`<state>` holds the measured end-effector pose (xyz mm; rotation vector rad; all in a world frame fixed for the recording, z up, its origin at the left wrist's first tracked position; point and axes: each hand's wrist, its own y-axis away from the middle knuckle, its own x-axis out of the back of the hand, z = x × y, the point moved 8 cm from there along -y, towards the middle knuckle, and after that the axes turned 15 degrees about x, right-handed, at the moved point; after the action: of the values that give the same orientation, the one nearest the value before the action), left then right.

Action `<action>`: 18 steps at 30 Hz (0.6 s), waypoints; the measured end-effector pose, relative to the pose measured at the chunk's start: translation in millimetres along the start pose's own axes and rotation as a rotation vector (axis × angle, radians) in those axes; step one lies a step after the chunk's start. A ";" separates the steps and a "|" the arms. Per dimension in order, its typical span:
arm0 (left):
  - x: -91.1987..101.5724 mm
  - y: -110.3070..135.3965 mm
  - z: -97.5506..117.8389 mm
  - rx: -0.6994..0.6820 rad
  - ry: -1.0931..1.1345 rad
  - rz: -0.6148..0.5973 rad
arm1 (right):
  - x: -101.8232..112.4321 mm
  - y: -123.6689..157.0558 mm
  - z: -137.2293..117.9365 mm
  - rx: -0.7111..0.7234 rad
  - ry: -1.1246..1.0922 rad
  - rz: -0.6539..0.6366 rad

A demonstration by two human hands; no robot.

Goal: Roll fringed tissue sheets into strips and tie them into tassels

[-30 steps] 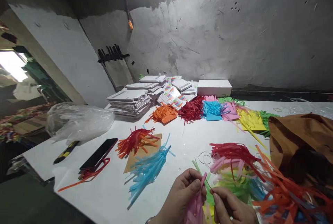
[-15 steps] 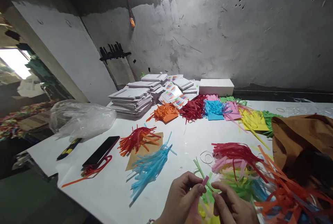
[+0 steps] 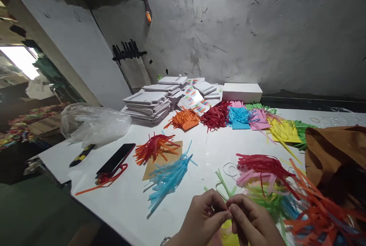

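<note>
Grey wall [image 3: 237,29] rising behind white table [image 3: 213,171]. Left hand [image 3: 204,215] pinching pink strips [image 3: 217,237], mostly hidden, beside yellow strips [image 3: 228,237]; right hand [image 3: 253,215] meeting it, fingertips pressing together, any hold hidden. Red bundle [image 3: 263,164], orange strips [image 3: 317,215], brown cloth [image 3: 334,145] crowding right side. Blue bundle [image 3: 170,177], phone [image 3: 116,158] lying leftward. Paper stacks [image 3: 147,106], white box [image 3: 242,92] standing behind.
</note>
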<state>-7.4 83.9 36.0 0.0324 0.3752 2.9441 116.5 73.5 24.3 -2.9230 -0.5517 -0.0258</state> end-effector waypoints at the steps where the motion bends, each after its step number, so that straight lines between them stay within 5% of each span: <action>1: 2.1 1.2 2.2 -0.016 -0.081 0.023 | 1.4 -2.6 -5.1 0.030 0.072 -0.011; 5: 5.1 0.4 8.0 -0.066 -0.272 0.076 | 21.8 -13.9 -37.7 0.280 0.269 0.242; 8: 1.1 -5.2 7.9 -0.070 -0.318 0.015 | 34.3 -26.1 -46.7 0.317 0.027 0.356; 13: -7.7 -8.3 16.7 -0.159 -0.453 -0.090 | 36.3 -45.7 -53.0 0.301 -0.499 0.413; 18: -26.4 -11.9 8.4 -0.309 -0.530 -0.182 | 35.6 -43.3 -59.1 0.245 -0.470 0.399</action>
<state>21.0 92.7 41.2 0.6784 -0.1451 2.6383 134.7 116.2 91.1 -2.7322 -0.0093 0.7341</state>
